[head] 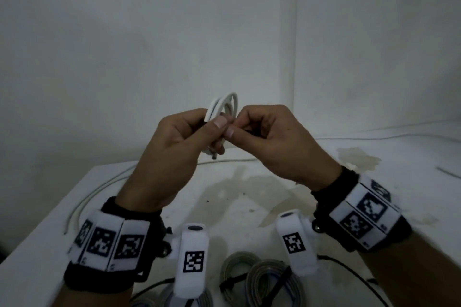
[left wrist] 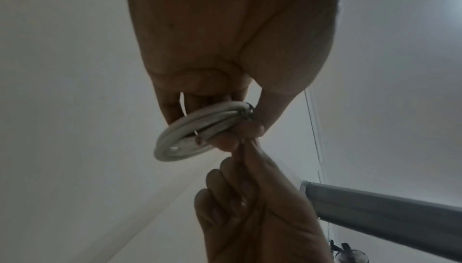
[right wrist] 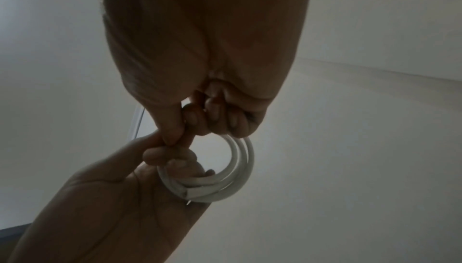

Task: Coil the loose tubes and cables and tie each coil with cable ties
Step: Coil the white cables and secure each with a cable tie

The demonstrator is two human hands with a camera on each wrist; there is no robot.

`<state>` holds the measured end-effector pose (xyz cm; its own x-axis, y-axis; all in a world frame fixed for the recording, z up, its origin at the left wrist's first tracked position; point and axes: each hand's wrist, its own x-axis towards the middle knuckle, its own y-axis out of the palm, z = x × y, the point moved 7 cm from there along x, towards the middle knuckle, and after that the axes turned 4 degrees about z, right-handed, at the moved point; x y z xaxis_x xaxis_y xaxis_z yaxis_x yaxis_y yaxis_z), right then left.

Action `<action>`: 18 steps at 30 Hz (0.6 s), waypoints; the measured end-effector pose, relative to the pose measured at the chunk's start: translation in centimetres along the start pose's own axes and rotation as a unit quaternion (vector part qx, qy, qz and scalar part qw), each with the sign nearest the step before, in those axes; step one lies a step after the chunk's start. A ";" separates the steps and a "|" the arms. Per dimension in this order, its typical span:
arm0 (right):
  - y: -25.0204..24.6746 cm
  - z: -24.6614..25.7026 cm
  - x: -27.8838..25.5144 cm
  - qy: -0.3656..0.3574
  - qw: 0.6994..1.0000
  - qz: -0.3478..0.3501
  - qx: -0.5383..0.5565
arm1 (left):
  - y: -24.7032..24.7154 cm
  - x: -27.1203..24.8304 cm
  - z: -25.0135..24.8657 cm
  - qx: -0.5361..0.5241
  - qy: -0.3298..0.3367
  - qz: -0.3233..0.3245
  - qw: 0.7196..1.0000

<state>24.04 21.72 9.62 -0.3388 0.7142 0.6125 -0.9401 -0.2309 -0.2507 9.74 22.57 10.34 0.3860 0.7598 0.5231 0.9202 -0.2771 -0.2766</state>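
A small white cable coil [head: 225, 104] is held up in the air above the white table [head: 124, 189]. My left hand [head: 199, 129] grips the coil [left wrist: 190, 130] with its fingers curled round one side. My right hand [head: 237, 127] meets it thumb to thumb and pinches at the same spot on the coil [right wrist: 240, 170]; whatever thin thing sits between its fingertips is hidden. A short cable end [head: 214, 156] pokes out below my left fingers.
Several grey coils tied with black cable ties [head: 259, 279] lie at the near table edge. A loose white cable [head: 99, 189] curves across the left of the table, another thin one [head: 374, 136] runs along the back. Walls stand close behind.
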 end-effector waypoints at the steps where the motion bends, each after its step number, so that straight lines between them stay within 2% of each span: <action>1: -0.2 -0.1 -0.1 0.010 1.000 -0.007 -0.016 | 0.0 0.0 0.0 -0.013 -0.001 -0.001 1.000; 4: -0.5 0.3 -0.2 0.016 0.998 -0.004 -0.054 | 0.2 -0.2 0.0 -0.071 -0.021 0.023 0.997; 7: -0.4 0.5 -0.7 0.015 0.998 0.044 -0.048 | 0.5 -1.1 -0.6 -0.149 -0.047 0.082 0.984; 10: -0.1 0.4 -1.3 0.018 0.995 0.083 -0.045 | 1.0 -2.3 -1.0 -0.160 -0.068 0.136 0.975; 14: 0.4 0.4 -2.0 0.027 0.994 0.091 -0.047 | 1.2 -3.8 -1.3 -0.192 -0.092 0.140 0.967; 18: 0.9 1.0 -2.3 0.024 0.994 0.102 -0.038 | 1.1 -5.2 -1.6 -0.220 -0.086 0.126 0.964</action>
<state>23.89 19.20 8.76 -0.5179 0.6887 0.5075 -0.8461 -0.3250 -0.4225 8.86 17.39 8.65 0.6186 0.7120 0.3322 0.7524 -0.6586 0.0106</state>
